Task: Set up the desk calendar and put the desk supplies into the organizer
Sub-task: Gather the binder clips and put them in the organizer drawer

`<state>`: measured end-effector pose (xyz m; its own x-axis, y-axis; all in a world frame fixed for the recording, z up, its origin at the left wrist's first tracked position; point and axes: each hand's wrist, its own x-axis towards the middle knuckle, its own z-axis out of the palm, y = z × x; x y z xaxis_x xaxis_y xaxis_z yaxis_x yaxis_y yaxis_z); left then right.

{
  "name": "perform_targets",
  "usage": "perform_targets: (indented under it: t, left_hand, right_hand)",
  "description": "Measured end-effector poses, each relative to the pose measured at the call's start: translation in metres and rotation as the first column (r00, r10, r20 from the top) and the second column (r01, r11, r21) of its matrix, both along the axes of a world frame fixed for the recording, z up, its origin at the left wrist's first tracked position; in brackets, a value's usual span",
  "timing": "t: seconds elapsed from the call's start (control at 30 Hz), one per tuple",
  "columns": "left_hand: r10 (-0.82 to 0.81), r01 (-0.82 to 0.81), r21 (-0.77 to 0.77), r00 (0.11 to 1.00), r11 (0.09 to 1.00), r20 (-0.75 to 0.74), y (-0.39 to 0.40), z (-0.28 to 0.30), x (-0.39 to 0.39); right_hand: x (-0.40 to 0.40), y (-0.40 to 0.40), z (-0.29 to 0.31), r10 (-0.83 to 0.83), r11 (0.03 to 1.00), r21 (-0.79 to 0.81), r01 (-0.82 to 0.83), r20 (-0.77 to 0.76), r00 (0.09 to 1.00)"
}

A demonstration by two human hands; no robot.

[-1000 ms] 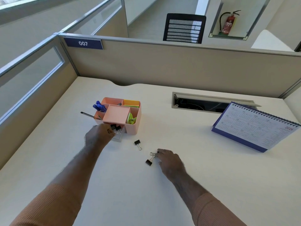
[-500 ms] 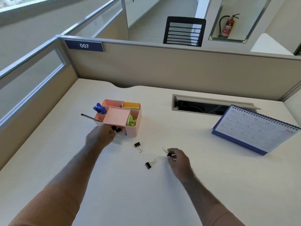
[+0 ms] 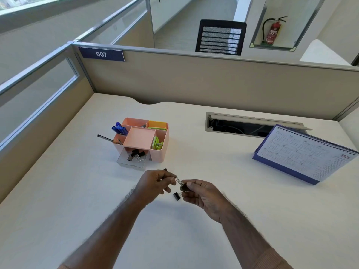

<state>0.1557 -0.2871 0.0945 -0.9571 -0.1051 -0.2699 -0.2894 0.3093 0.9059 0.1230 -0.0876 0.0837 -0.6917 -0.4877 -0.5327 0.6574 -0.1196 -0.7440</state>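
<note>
A pink organizer (image 3: 159, 155) stands on the white desk, holding blue pens (image 3: 118, 128), sticky notes (image 3: 157, 124) and a green clip (image 3: 157, 144). Its clear drawer (image 3: 124, 161) is pulled open with several black binder clips (image 3: 137, 154) in it. My right hand (image 3: 204, 197) pinches a black binder clip (image 3: 183, 186) by its body. My left hand (image 3: 155, 183) pinches the wire handles of that same clip. A second binder clip (image 3: 176, 196) lies on the desk just below them. A third (image 3: 165, 169) peeks out behind my left hand. The desk calendar (image 3: 303, 156) stands at the right.
A cable tray opening (image 3: 239, 126) is cut into the desk behind the calendar. Beige partition walls (image 3: 213, 84) close the desk at the back and left. A pen (image 3: 105, 139) sticks out of the organizer toward the left.
My left hand left the open drawer and came to the middle of the desk. My right hand lifted one binder clip off the desk, and both hands now hold it.
</note>
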Motion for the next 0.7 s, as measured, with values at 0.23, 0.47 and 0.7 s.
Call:
perform_targets:
  t: [0.23, 0.47, 0.7]
  left_hand:
    - [-0.124, 0.125, 0.001, 0.989, 0.992, 0.077, -0.014, 0.003, -0.002]
    - [0.147, -0.161, -0.345, 0.987, 0.925, -0.069, -0.072, 0.009, -0.018]
    - [0.176, -0.272, -0.780, 0.962, 0.564, -0.209, -0.112, -0.002, -0.027]
  right_hand:
    - [-0.004, -0.003, 0.004, 0.107, 0.993, 0.061, -0.104, -0.057, 0.993]
    - [0.000, -0.002, -0.027, 0.445, 0.667, 0.744, 0.038, -0.438, 0.781]
    - [0.017, -0.016, -0.063, 0.889, 0.359, 0.931, 0.056, -0.360, 0.284]
